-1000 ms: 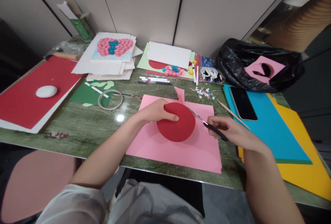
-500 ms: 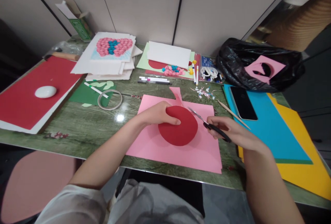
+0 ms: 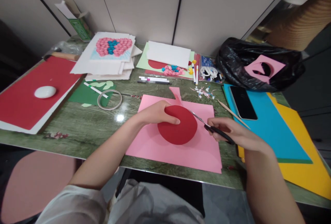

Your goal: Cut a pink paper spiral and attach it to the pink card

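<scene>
My left hand (image 3: 156,112) pinches the upper left edge of a red paper disc (image 3: 178,127) and holds it just above a pink sheet (image 3: 178,148) on the green table. My right hand (image 3: 232,132) grips black-handled scissors (image 3: 210,127). Their thin blades point up and left and meet the disc's upper right edge. A narrow pink strip (image 3: 178,94) curls up behind the disc.
A phone (image 3: 242,102) lies on blue (image 3: 274,127) and yellow sheets (image 3: 307,169) at the right, beside a wooden stick (image 3: 232,114). A black bag (image 3: 258,65) sits behind. Markers (image 3: 153,80), a tape ring (image 3: 110,100), white sheets with a heart picture (image 3: 113,46) and a red board (image 3: 28,93) fill the left and back.
The red disc has turned and shifted slightly to the right in my left hand. The scissors have stayed at its right edge, with my right hand drawn a little lower and further right.
</scene>
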Motion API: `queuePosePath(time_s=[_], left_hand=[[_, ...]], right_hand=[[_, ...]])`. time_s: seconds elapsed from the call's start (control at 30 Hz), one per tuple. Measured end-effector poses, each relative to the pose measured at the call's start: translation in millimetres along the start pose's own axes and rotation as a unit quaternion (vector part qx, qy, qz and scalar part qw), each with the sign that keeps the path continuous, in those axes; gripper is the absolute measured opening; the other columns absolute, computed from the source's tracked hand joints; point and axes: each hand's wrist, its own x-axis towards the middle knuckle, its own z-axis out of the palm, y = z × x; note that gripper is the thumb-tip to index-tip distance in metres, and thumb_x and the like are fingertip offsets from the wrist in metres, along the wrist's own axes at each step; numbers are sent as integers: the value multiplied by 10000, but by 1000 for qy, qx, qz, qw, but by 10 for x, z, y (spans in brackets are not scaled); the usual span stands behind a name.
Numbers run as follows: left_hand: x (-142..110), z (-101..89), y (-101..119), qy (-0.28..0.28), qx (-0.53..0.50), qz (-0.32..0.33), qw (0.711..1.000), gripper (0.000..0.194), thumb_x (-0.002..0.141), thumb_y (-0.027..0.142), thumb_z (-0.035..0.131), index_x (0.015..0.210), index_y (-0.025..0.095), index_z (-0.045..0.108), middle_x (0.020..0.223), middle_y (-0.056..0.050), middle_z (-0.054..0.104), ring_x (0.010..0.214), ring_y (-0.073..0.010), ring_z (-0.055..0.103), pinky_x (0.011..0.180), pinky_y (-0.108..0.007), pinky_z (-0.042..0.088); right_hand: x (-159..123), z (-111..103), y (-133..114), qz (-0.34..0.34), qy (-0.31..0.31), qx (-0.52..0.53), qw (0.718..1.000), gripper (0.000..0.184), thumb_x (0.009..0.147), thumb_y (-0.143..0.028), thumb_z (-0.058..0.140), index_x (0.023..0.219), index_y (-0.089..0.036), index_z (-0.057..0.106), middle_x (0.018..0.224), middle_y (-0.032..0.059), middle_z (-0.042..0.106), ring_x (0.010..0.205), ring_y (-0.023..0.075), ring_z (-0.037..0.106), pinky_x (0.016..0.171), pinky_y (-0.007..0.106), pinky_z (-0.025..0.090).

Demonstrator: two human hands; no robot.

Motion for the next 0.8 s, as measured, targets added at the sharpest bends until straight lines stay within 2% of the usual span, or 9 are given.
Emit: queuePosePath(time_s=[0.3,0.53,0.8], left_hand=[[17,17,-25,-4,-10,-4,1000,152,652,268,685,744,148,704,764,-52,711,698,-169,658,578,-222,485],[32,18,-27,1,-14,-21,1000,161,642,262,692,751,143,706,776,-59,714,697,-173,660,574,-225,488],[25,18,-15,15,-18,-34,999,136,632,248,697,730,154,704,732,-41,711,658,-162,659,543,-212,487]], right_hand=[[3,39,-68,-6,-3,0,1000,329,796,-439,574,667,-188,404,629,-31,390,599,107,361,551,230,312],[16,44,-24,-13,5,-1,1000,302,821,-406,550,670,-188,405,624,-37,385,591,102,350,543,229,295],[22,41,-30,-7,23,-11,1000,309,784,-340,587,620,-190,371,609,-49,327,574,94,300,517,226,258]])
